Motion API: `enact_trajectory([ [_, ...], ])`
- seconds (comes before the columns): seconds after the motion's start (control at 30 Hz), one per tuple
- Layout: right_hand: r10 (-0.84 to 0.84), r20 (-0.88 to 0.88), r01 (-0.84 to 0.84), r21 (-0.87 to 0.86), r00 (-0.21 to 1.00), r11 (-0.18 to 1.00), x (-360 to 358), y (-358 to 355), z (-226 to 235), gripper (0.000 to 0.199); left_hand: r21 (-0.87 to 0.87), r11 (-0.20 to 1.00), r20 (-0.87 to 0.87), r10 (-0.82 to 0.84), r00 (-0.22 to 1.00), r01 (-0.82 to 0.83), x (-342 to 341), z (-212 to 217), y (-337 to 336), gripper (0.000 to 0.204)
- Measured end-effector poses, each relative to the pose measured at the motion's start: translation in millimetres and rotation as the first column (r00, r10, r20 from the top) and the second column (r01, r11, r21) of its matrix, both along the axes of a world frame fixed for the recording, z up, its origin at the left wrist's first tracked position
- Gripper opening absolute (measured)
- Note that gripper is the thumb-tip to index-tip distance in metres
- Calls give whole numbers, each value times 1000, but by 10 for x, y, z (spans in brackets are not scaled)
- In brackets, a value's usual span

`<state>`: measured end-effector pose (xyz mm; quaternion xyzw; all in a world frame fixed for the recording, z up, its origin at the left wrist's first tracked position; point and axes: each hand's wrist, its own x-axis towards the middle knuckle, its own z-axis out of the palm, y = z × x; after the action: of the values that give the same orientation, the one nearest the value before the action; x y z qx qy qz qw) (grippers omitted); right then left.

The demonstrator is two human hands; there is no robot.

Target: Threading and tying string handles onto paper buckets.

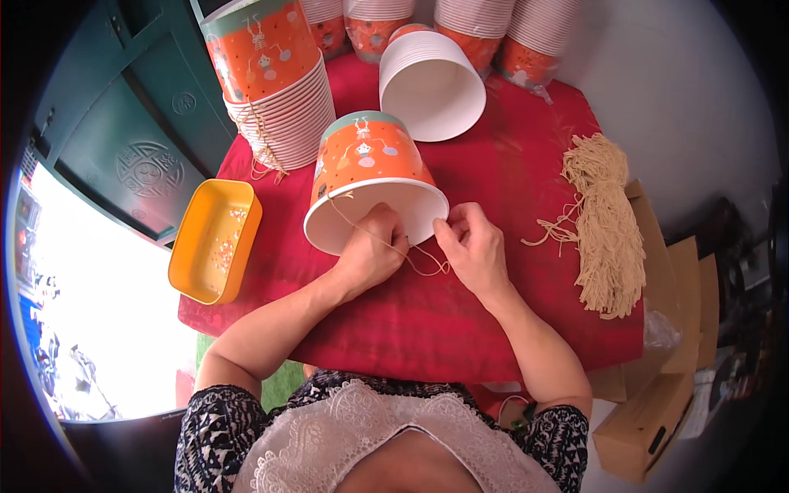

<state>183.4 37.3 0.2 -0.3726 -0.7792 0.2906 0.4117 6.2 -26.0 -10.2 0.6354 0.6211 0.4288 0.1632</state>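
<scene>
An orange paper bucket (374,156) with a green base band and printed figures lies tipped on the red cloth, its white mouth facing me. My left hand (374,246) reaches into the mouth with its fingers curled; what they hold, if anything, is hidden. With thumb and forefinger closed, my right hand (472,246) pinches the bucket's right rim. A thin beige cord (427,269) is knotted at the left rim, crosses over my left hand and hangs in a loose loop between both hands.
A tall bucket stack (283,115) with cords hanging stands at the far left. Another bucket (436,90) lies behind, before several wrapped stacks (472,29). A yellow tub (215,242) with small bits is at left; a cord bundle (608,230) lies at right, beside cardboard boxes (649,419).
</scene>
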Motion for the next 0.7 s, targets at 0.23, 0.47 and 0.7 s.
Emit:
enact_trajectory([
  [0.23,62,102,-67,53,993,996,-58,40,-133,36,34,999,35,-32,999,31,12,-30,-39,7],
  [0.47,49,-259,-92,-158,965,983,46,179,-271,41,-108,732,213,-643,735,672,275,230,-369,6],
  [0.7,-56,-504,-161,-376,862,912,177,192,-93,37,-570,570,416,-420,806,592,-78,846,-466,22],
])
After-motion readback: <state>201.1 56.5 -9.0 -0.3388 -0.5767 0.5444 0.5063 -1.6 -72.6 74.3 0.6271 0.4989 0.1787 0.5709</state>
